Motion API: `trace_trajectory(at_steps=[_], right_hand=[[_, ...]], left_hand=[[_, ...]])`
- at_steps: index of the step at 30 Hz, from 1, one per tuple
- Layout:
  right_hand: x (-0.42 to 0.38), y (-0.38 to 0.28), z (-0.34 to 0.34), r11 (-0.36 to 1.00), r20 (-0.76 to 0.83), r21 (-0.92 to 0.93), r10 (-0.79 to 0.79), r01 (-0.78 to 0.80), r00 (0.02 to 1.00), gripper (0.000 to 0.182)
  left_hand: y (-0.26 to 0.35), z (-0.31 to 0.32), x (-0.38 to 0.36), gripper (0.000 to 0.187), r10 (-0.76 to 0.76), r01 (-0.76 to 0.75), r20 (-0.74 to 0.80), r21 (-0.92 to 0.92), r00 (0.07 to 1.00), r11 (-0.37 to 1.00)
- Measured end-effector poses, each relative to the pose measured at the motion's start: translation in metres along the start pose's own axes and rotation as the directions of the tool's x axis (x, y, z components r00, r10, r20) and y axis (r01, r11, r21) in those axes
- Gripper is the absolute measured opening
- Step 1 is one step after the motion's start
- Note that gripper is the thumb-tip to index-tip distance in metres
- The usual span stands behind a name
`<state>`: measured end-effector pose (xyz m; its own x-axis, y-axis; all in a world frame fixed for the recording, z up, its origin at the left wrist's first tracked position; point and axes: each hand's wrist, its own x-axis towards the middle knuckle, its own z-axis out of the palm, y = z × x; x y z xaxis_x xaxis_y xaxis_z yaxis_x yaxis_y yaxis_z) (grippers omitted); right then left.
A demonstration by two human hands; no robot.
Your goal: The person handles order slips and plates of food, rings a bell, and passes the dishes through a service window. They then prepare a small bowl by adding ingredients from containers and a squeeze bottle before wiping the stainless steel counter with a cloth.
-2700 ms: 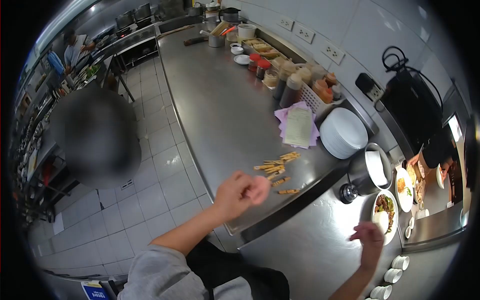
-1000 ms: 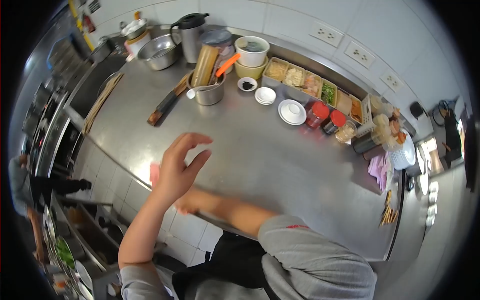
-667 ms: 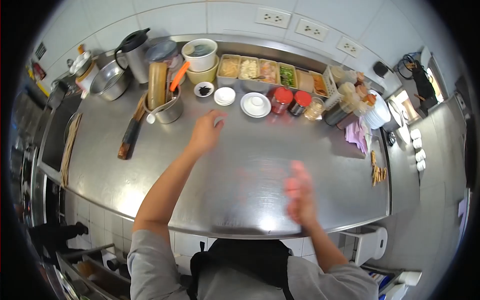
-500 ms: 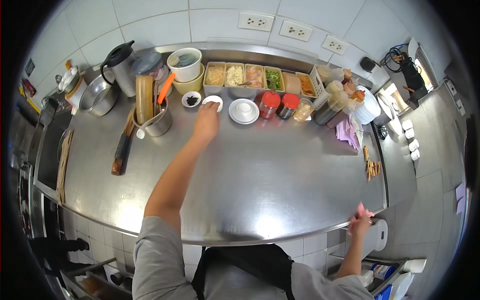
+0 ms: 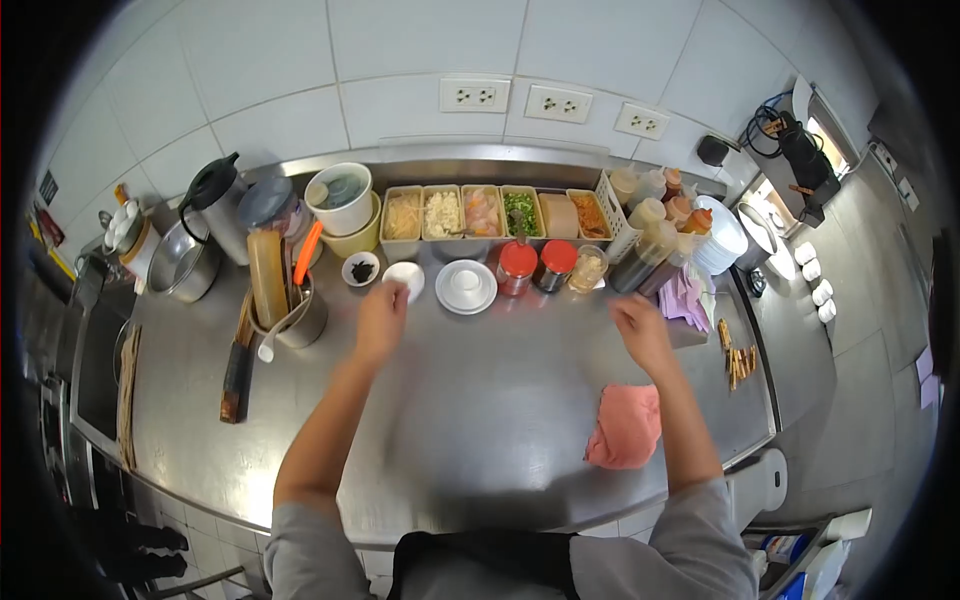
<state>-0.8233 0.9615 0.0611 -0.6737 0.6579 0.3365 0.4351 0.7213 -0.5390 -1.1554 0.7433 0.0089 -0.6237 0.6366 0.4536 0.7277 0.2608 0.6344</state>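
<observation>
My left hand (image 5: 382, 322) is curled at the near edge of a small white dish (image 5: 404, 279); I can't tell whether I'm gripping it. My right hand (image 5: 642, 330) has bent fingers above the counter (image 5: 480, 400), and I can't tell if they close on anything. Near my right forearm, a pink cloth (image 5: 626, 427) lies crumpled on the shiny steel. Beyond my left hand, the dish and a saucer stack (image 5: 465, 288) stand before the food containers (image 5: 442, 213); red-lidded jars (image 5: 517, 268) block the way farther right. Squeeze bottles (image 5: 654, 241) and purple paper (image 5: 682, 297) crowd past my right hand. At left, a metal pot (image 5: 303, 322) holds utensils, near a sink (image 5: 100, 385). The far wall (image 5: 425, 40) is white tile with sockets (image 5: 475, 95).
</observation>
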Motion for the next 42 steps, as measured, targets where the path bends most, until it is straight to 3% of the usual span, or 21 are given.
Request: trace_trajectory(at_steps=[4,5,7,8,11,14,17,20,24,26,29,32,35,36,37,38,41,42], right_hand=[[0.109,-0.011,0.055,0.986,-0.096,0.038,-0.155,0.159,0.983,0.015],[0.133,-0.009,0.074,0.992,-0.067,-0.066,-0.109,0.104,0.992,0.015],[0.170,-0.019,0.101,0.965,0.026,-0.260,0.016,-0.008,1.000,0.016],[0.181,-0.026,0.111,0.935,0.089,-0.351,0.096,-0.059,0.991,0.016],[0.202,-0.025,0.139,0.908,0.099,-0.336,0.300,-0.252,0.949,0.017],[0.210,-0.024,0.146,0.875,-0.027,-0.325,0.370,-0.358,0.929,0.016],[0.203,-0.029,0.126,0.844,0.055,-0.530,0.135,-0.085,0.989,0.016],[0.191,-0.011,0.128,0.887,0.007,-0.458,-0.069,0.064,0.998,0.015],[0.187,0.011,0.132,0.981,-0.067,-0.093,0.164,-0.170,0.984,0.013],[0.184,0.011,0.126,0.935,-0.054,0.107,0.345,-0.338,0.937,0.011],[0.188,0.043,0.133,0.841,0.060,0.372,0.401,-0.393,0.914,0.010],[0.166,0.022,0.103,0.812,0.061,0.470,0.361,-0.346,0.930,0.009],[0.138,-0.007,0.078,0.907,-0.069,0.391,0.197,-0.155,0.978,0.009],[0.125,-0.021,0.068,0.986,-0.145,0.165,0.006,0.018,0.989,0.010],[0.112,-0.037,0.058,0.980,-0.171,-0.080,-0.195,0.184,0.966,0.011],[0.105,-0.046,0.053,0.889,-0.146,-0.323,-0.386,0.325,0.911,0.012],[0.100,-0.058,0.055,0.777,-0.148,-0.452,-0.549,0.438,0.823,0.014],[0.105,-0.058,0.058,0.794,-0.142,-0.456,-0.512,0.403,0.847,0.014]], left_hand=[[0.001,-0.007,-0.072,0.009,0.272,-0.299,0.145,0.218,0.951,0.929],[-0.001,-0.007,-0.088,0.008,0.334,-0.375,0.195,0.241,0.922,0.895],[-0.005,-0.004,-0.114,0.012,0.291,-0.378,0.322,0.253,0.901,0.890],[0.002,-0.005,-0.114,0.014,0.287,-0.363,0.290,0.258,0.913,0.895],[0.018,-0.009,-0.114,0.026,0.232,-0.294,0.244,0.259,0.942,0.920],[0.004,0.004,-0.111,0.034,0.157,-0.177,0.243,0.063,0.957,0.982],[0.000,0.015,-0.099,0.041,0.123,-0.115,0.321,-0.044,0.939,0.992],[0.020,0.025,-0.075,0.047,0.041,0.009,0.280,-0.174,0.959,0.985],[0.061,0.040,-0.034,0.061,-0.010,0.073,0.197,-0.314,0.980,0.947],[0.087,0.048,-0.007,0.066,-0.051,0.126,0.203,-0.374,0.978,0.919],[0.104,0.070,0.027,0.071,-0.071,0.140,0.205,-0.345,0.976,0.928],[0.107,0.101,0.049,0.072,-0.085,0.122,0.156,-0.241,0.984,0.963],[0.111,0.113,0.061,0.073,-0.124,0.156,0.159,-0.205,0.979,0.966],[0.111,0.116,0.064,0.074,-0.140,0.174,0.173,-0.206,0.975,0.963],[0.109,0.121,0.066,0.075,-0.130,0.174,0.181,-0.253,0.975,0.952],[0.110,0.121,0.066,0.075,-0.130,0.173,0.176,-0.260,0.976,0.950],[0.111,0.121,0.060,0.075,-0.140,0.187,0.180,-0.276,0.974,0.943],[0.110,0.119,0.055,0.076,-0.112,0.151,0.156,-0.273,0.981,0.950]])
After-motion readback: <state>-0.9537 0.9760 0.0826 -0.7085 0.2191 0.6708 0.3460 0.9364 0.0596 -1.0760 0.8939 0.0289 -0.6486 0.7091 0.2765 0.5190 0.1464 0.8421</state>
